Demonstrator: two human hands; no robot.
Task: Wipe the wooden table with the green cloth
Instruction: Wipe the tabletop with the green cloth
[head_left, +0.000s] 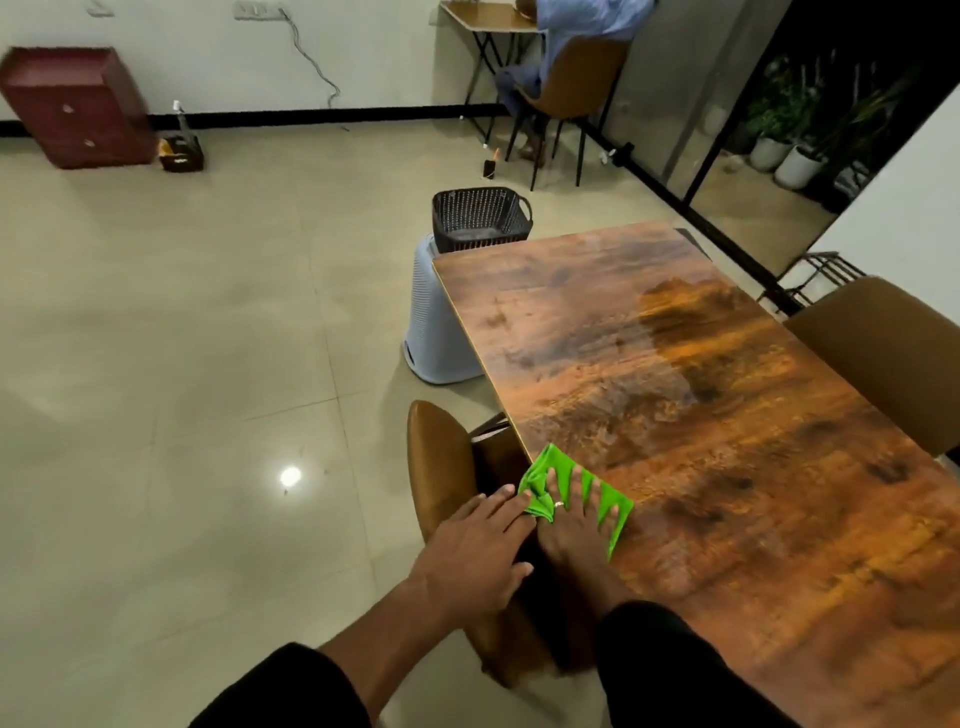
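The wooden table (727, 415) fills the right half of the view, its top brown and glossy. A bright green cloth (608, 506) lies at the table's near left edge. My right hand (574, 525) presses flat on the cloth with fingers spread; a ring shows on one finger. My left hand (475, 553) hovers just left of the table edge, over a chair back, its fingertips touching the bunched left corner of the cloth.
A brown chair (441, 467) stands tucked at the table's left edge, another brown chair (883, 358) at the right. A grey bin (434, 322) with a black basket (480, 218) on top stands at the table's far left corner. A seated person (561, 57) is at a small desk far back.
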